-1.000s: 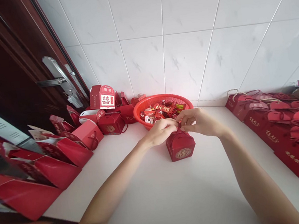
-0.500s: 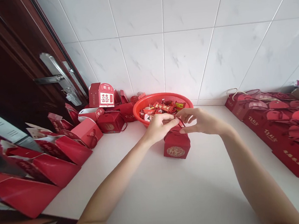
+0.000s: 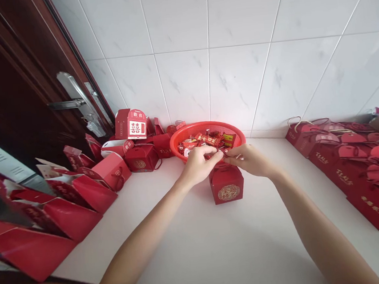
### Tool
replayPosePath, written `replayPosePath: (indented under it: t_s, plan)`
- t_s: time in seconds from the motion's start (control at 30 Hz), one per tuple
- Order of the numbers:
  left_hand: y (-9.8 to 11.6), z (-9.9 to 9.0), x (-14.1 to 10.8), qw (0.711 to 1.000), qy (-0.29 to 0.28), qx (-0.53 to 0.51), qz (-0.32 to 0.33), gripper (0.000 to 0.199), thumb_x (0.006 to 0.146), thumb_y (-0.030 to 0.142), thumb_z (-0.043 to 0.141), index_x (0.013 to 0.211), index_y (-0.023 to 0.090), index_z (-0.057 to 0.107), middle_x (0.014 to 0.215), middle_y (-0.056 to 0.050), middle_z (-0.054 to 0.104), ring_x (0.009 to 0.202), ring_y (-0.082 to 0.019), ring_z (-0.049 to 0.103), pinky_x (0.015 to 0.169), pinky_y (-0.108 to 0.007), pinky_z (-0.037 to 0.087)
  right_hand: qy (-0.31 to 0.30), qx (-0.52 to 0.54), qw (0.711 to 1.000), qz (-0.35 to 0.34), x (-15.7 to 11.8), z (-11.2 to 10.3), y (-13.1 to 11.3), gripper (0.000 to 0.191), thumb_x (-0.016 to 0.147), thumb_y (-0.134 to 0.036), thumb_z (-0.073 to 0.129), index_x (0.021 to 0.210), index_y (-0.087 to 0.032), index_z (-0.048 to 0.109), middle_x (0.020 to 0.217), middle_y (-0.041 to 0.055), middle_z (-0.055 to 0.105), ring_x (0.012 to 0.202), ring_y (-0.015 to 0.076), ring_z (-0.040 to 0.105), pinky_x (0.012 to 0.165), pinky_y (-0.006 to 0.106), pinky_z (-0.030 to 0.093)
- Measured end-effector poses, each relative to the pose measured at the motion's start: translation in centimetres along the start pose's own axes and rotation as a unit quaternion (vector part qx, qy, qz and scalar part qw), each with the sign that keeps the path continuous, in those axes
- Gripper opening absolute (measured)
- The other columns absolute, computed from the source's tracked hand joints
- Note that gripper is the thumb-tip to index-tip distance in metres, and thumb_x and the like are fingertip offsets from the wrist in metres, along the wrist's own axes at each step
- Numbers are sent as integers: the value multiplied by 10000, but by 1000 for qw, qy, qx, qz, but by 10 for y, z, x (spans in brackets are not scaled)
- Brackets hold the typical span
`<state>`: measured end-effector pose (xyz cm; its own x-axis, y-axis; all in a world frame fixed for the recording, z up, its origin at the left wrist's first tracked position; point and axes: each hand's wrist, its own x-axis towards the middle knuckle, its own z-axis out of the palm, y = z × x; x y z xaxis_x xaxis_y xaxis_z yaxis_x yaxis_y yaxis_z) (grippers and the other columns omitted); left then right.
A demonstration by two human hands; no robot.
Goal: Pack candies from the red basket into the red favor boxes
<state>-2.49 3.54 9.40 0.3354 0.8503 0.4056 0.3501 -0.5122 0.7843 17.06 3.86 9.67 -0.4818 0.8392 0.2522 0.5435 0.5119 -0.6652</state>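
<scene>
Small red box (image 3: 228,189) upright on the white tabletop (image 3: 199,248), both hands at its top.
Taking the box as clock centre, the left hand (image 3: 198,164) reaches to 11 o'clock, the right hand (image 3: 249,161) to 1, fingertips pinching the box's top; the exact bit gripped is too small to tell. An uneven tug could tip the box; a slack pinch could let its top open. Red boxes (image 3: 342,176) stand at 3 o'clock, open boxes (image 3: 89,196) at 9, a red basket (image 3: 231,127) of wrapped sweets (image 3: 205,139) just beyond at 12.
</scene>
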Motion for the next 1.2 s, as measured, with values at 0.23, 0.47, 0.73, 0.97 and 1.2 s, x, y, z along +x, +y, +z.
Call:
replayPosePath:
  t_s: [0.23, 0.47, 0.73, 0.97, 1.2]
  plan:
    - [6, -25, -3, 981, -93, 168, 31, 290, 918, 349, 542, 743, 189, 708, 972, -60, 679, 868, -200, 625, 781, -321, 487, -22, 56, 998, 2, 1, 1, 7, 499, 871, -528, 581, 562, -200, 366, 611, -37, 334, 601, 112, 290, 547, 275, 281]
    - [7, -34, -4, 953, -235, 179, 67, 168, 869, 260, 604, 856, 210, 763, 1022, -46, 704, 880, -189, 656, 741, -284, 485, -34, 44, 998, 16, 4, 11, 3, 433, 853, -441, 569, 549, -201, 374, 575, -41, 334, 566, 106, 279, 512, 274, 227]
    - [2, -31, -3, 961, -166, 198, 99, 201, 911, 238, 561, 918, 216, 760, 1134, -65, 655, 980, -213, 642, 862, -342, 492, -43, 35, 998, 9, 6, 22, 3, 333, 854, -353, 534, 573, -192, 454, 583, -36, 378, 573, 109, 317, 527, 266, 260]
    - [1, -27, -1, 958, -183, 194, 109, 233, 925, 218, 532, 865, 199, 756, 1126, -67, 648, 972, -203, 636, 852, -339, 503, -49, 32, 998, 8, 6, 22, 2, 255, 832, -305, 514, 609, -181, 529, 603, -24, 448, 586, 116, 359, 542, 269, 291]
    - [-3, -23, -1, 962, -150, 192, 120, 185, 896, 241, 577, 843, 198, 749, 1074, -66, 644, 902, -195, 629, 807, -341, 504, -36, 38, 999, 6, 7, 24, 3, 234, 816, -264, 532, 598, -182, 509, 583, -32, 429, 576, 109, 342, 525, 253, 291]
